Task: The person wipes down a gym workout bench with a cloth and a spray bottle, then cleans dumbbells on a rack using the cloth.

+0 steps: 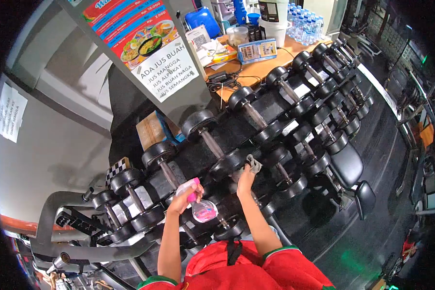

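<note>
My left hand (180,200) is wrapped round the neck of a clear spray bottle (204,211) with a pink spray head and pink on its body. The bottle is tilted above the lower row of dumbbells. My right hand (245,181) grips a crumpled grey cloth (253,165). It is beside the near end of a black dumbbell (211,143) with a metal handle; whether the cloth touches it I cannot tell. Another dumbbell (168,173) lies just beyond my left hand, its near end partly hidden by the hand.
Dumbbells fill a two-tier rack running diagonally. Behind it, a wooden table (270,61) carries cables, a calendar (257,51), a white bucket (274,32) and several water bottles (304,23). A menu stand (150,48) rises at the back. A padded bench (347,164) stands right.
</note>
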### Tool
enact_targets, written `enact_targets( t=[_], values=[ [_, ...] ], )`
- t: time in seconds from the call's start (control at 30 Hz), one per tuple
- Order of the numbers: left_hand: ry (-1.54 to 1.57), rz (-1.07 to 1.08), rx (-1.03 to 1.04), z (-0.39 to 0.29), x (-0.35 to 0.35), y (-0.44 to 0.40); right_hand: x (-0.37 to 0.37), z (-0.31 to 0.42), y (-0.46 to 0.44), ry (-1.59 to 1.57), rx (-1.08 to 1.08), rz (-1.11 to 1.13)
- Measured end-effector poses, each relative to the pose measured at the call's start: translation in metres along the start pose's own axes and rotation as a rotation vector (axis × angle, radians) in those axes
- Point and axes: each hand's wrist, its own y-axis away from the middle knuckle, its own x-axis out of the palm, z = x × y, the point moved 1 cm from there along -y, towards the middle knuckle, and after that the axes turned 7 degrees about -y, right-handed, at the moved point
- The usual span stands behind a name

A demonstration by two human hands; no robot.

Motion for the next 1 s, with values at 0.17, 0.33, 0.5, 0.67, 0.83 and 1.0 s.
enact_targets(
  t=[0.17,0.33,0.5,0.67,0.83,1.0],
  values=[
    [-0.016,-0.011,-0.011,0.003,-0.002,-0.001,-0.011,-0.006,0.053,0.144,0.092,0.159],
    [-0.083,0.006,-0.018,0.000,-0.001,-0.001,-0.020,-0.083,0.081,0.199,0.140,0.260],
    [-0.076,-0.008,0.000,-0.003,0.003,0.000,-0.021,-0.119,0.031,0.087,0.184,0.091],
    [-0.006,-0.005,0.005,-0.001,0.002,0.000,-0.021,-0.048,-0.013,-0.055,0.307,0.073],
    [0.022,0.008,0.030,-0.003,0.003,0.000,-0.004,0.009,-0.014,-0.049,0.068,0.094],
    [-0.040,0.038,0.106,-0.003,0.003,-0.001,0.007,0.095,0.080,-0.015,0.360,0.305]
  ],
)
